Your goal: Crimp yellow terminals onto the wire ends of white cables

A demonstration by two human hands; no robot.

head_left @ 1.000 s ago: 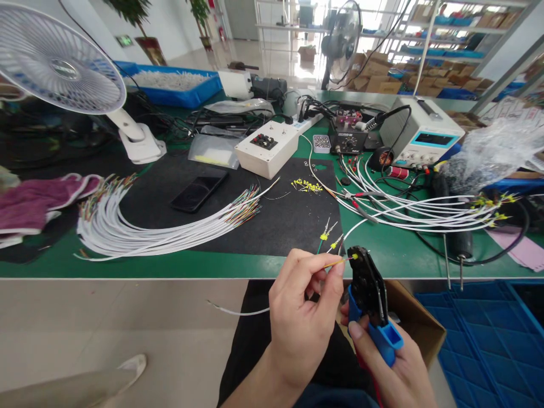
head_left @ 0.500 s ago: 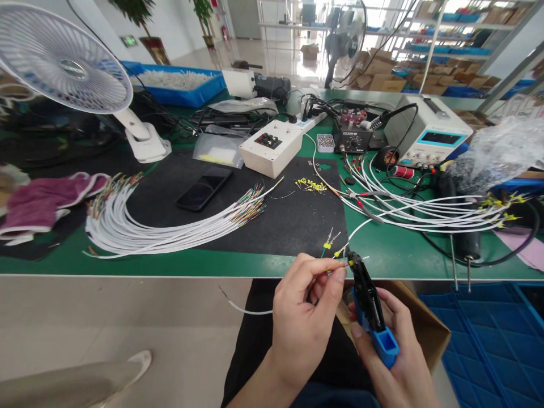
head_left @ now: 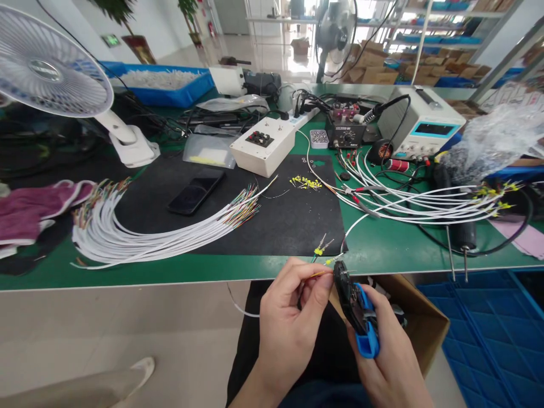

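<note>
Between thumb and forefinger, my left hand (head_left: 293, 317) pinches a thin orange wire (head_left: 318, 274) at the table's front edge. My right hand (head_left: 389, 340) is wrapped round the blue handles of a black-jawed crimping tool (head_left: 352, 300). The tool's jaws sit at the wire's end, just right of my left fingertips; the tip inside them is hidden. Just beyond my fingers, other wire ends with yellow ferrules (head_left: 319, 250) stick up. A white cable (head_left: 242, 309) hangs below my left hand. Loose yellow ferrules (head_left: 306, 182) lie on the black mat (head_left: 280, 226).
A curved bundle of white cables (head_left: 170, 243) and a phone (head_left: 196, 192) lie to the left. Cables with yellow ends (head_left: 450, 209) lie at right. Behind stand a beige switch box (head_left: 266, 144), a power supply (head_left: 420, 124) and a white fan (head_left: 46, 68). A cardboard box (head_left: 429, 323) is below.
The crimping tool has turned in my right hand, showing more of its side, and its jaws now sit over the wire's end. The whole view has shifted slightly.
</note>
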